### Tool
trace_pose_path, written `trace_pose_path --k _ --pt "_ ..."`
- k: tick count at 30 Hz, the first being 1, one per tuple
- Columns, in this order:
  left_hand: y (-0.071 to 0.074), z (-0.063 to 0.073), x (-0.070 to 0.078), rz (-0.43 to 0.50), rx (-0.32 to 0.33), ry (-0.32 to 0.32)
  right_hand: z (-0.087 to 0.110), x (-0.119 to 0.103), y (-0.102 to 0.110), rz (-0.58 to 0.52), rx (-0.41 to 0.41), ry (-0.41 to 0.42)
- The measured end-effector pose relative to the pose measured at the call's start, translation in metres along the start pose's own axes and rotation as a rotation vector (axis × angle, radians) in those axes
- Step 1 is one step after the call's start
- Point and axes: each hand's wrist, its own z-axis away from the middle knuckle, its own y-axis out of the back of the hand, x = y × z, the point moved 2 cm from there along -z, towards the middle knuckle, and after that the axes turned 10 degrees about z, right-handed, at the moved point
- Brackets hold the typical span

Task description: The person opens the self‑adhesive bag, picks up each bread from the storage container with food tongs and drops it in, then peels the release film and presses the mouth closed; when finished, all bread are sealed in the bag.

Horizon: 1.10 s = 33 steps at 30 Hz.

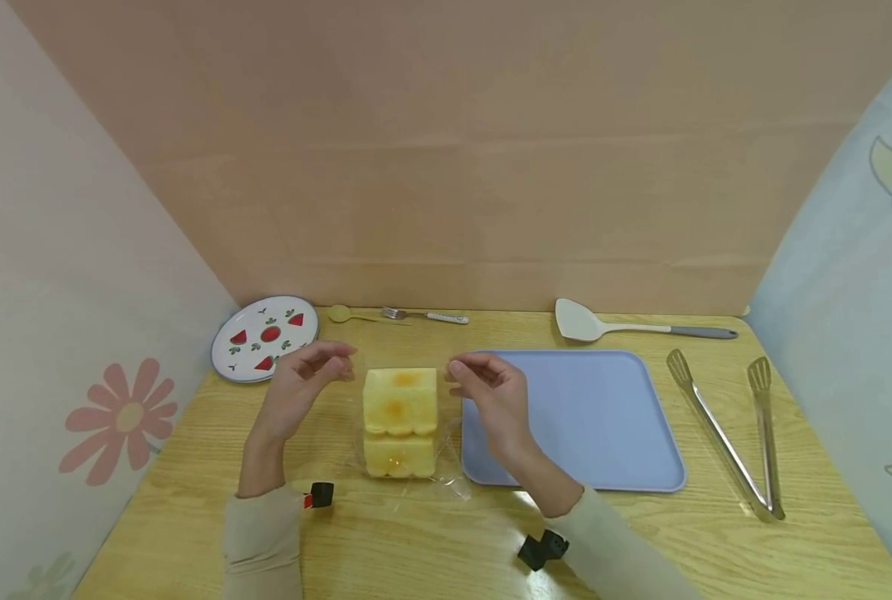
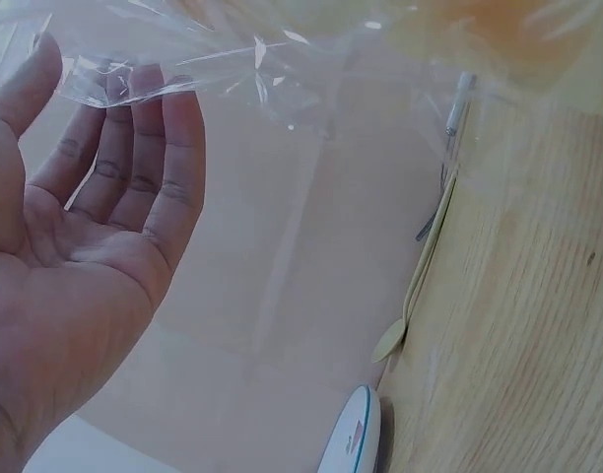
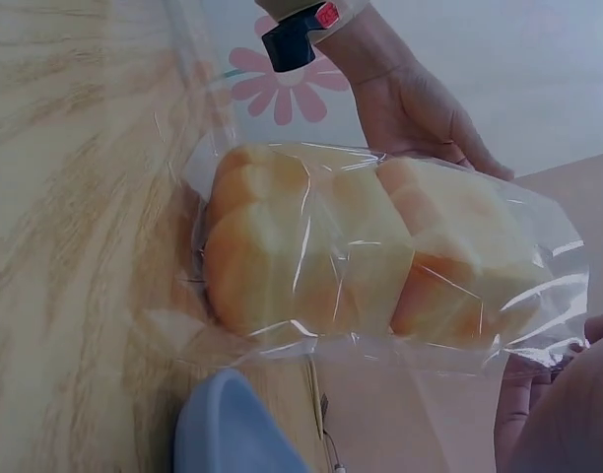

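Two yellow bread loaves [image 1: 399, 408], browned in patches, sit one above the other inside a clear plastic bag [image 3: 563, 232]. My left hand [image 1: 296, 387] holds the bag's upper edge on the left, its thumb and fingers curved about the film. On the other side, my right hand [image 1: 500, 404] pinches the upper right corner between thumb and fingers. The left wrist view shows film across the left fingertips [image 2: 149, 84]. In the right wrist view the bag stands with its lower end at the table, and the right thumb hides part of those fingers.
A blue tray [image 1: 573, 421] lies right of the bag, with metal tongs [image 1: 727, 442] beyond it. Behind are a white spatula [image 1: 581, 321], a fork [image 1: 423, 316] and a yellow spoon [image 1: 339, 313]. A fruit-patterned plate [image 1: 247, 362] is at the back left.
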Motion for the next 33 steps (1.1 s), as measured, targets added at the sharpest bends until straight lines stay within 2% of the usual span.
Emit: trace_pose_path --k 4,10,17,21,26,33 --pt "-0.002 0.000 0.001 -0.009 0.002 -0.016 -0.001 0.001 0.001 0.031 -0.007 0.013" --pt "-0.002 0.001 0.002 -0.016 0.062 -0.031 -0.006 0.000 0.003 0.085 -0.039 0.055" --pt "0.005 0.002 -0.001 0.062 0.122 -0.024 -0.015 0.000 0.012 0.118 -0.127 0.132" --pt "0.009 0.004 -0.002 0.093 0.078 -0.028 -0.019 0.002 0.016 0.119 -0.192 0.124" --pt "0.010 0.005 0.000 0.091 -0.016 -0.079 -0.023 -0.001 0.021 0.110 -0.233 0.105" --pt "0.008 0.004 0.000 0.225 -0.056 -0.105 -0.026 -0.003 0.026 0.039 -0.234 0.058"
